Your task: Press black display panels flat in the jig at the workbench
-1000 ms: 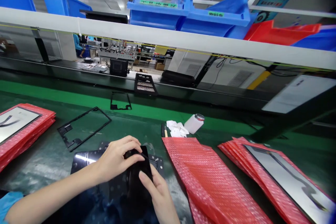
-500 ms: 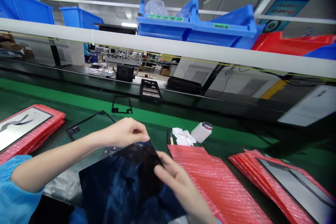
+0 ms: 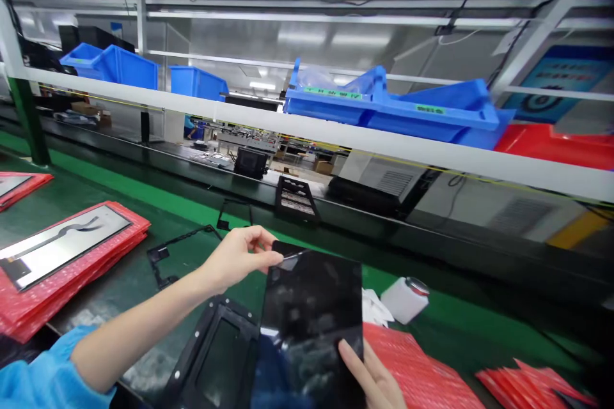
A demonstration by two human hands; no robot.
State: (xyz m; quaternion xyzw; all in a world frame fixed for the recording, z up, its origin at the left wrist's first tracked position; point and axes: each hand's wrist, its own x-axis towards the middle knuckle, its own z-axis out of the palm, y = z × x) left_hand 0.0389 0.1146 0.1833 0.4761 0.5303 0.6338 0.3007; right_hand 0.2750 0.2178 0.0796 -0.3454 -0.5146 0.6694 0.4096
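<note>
A glossy black glass panel stands tilted up in front of me, above the green work mat. My left hand pinches a thin clear film tab at the panel's top left corner, fingers closed. My right hand holds the panel from below at its lower right edge, thumb on the glass. A black fixture frame lies on the mat just left of the panel, under my left forearm.
Red bubble-wrap sleeves with panels are stacked at the left and lie at the lower right. A white bottle and a white cloth sit behind the panel. Thin black frames lie on the mat. Blue bins line the overhead shelf.
The panel has been lifted off the fixture and tilted upright. My left hand moved to its top corner and pinches a film tab. The view has swung upward.
</note>
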